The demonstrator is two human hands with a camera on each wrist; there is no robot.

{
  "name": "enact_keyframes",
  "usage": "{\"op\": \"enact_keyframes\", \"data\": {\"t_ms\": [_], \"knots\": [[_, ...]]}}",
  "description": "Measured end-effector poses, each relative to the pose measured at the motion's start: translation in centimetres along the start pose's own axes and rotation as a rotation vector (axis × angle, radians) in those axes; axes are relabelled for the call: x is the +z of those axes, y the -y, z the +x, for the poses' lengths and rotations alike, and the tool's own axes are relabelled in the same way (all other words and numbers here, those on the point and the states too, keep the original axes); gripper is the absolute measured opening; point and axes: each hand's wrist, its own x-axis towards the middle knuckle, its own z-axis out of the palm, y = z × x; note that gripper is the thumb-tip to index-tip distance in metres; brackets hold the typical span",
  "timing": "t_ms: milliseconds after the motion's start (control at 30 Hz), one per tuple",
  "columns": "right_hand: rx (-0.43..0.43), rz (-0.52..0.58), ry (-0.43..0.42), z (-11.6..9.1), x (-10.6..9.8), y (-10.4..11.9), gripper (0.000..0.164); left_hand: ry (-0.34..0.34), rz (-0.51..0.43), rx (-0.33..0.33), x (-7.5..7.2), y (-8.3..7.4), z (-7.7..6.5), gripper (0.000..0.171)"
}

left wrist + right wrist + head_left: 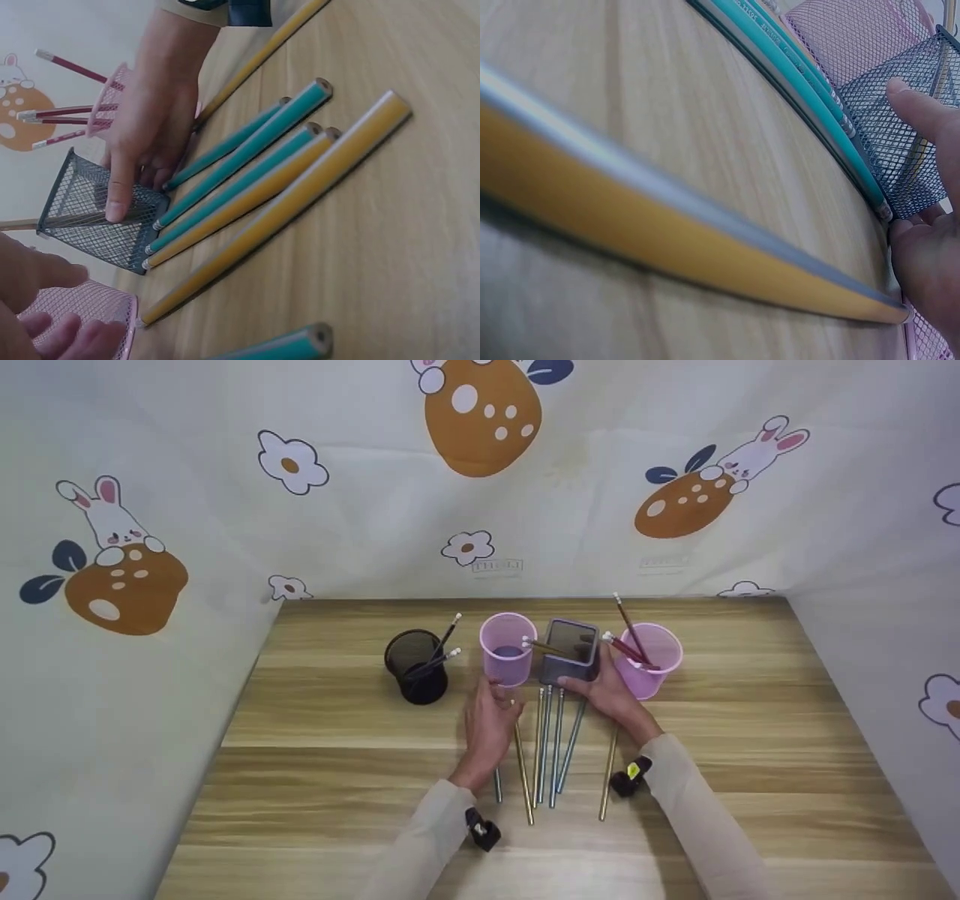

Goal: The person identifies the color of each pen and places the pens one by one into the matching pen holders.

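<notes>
My right hand [611, 690] holds a square dark mesh pencil holder [564, 668], the thumb on its front face and the other fingers round its right side. One gold pencil [546, 647] leans inside this holder, its eraser end out past the left rim. Just left of it stands a round pink mesh pencil cup [508, 669] with no pencils in it. My left hand [489, 724] is at the front of that pink cup, fingers loosely bent and thumb apart, gripping nothing. Teal pencils [247, 161] and gold pencils [277, 210] lie on the table before the holder, erasers toward it.
A round black mesh cup [425, 686] with black pencils [442, 645] stands at the left. Another pink mesh cup [651, 682], holding several red pencils [630, 651], stands right of my right hand. A lone gold pencil [608, 776] lies under my right wrist. Patterned cloth [375, 532] walls the table.
</notes>
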Motion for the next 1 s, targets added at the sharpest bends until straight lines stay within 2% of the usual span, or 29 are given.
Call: {"op": "enact_keyframes", "data": {"t_ms": [233,367,567,700,833,1000], "knots": [[0.015,-0.002,0.008,0.2,0.0,0.0,0.095,0.132,0.067,-0.008,0.3,0.5,-0.4,0.065],[0.016,0.000,0.012,0.3,0.0,-0.2,0.097,0.169,0.115,-0.016,0.7,0.6,-0.6,0.064],[0.042,-0.022,0.015,0.2,0.0,0.0,0.098,0.184,0.146,-0.031,0.9,0.4,-0.9,0.045],[0.040,-0.026,0.011,0.1,-0.1,0.0,0.100,0.187,0.134,-0.048,0.6,0.1,-0.8,0.050],[0.038,0.029,0.019,-0.1,0.0,0.6,0.096,0.194,0.104,-0.067,-0.1,-0.6,-0.5,0.055],[0.013,0.033,0.003,0.1,0.1,-0.2,0.094,0.214,0.099,-0.073,-1.3,-2.2,-0.1,0.050]]}}
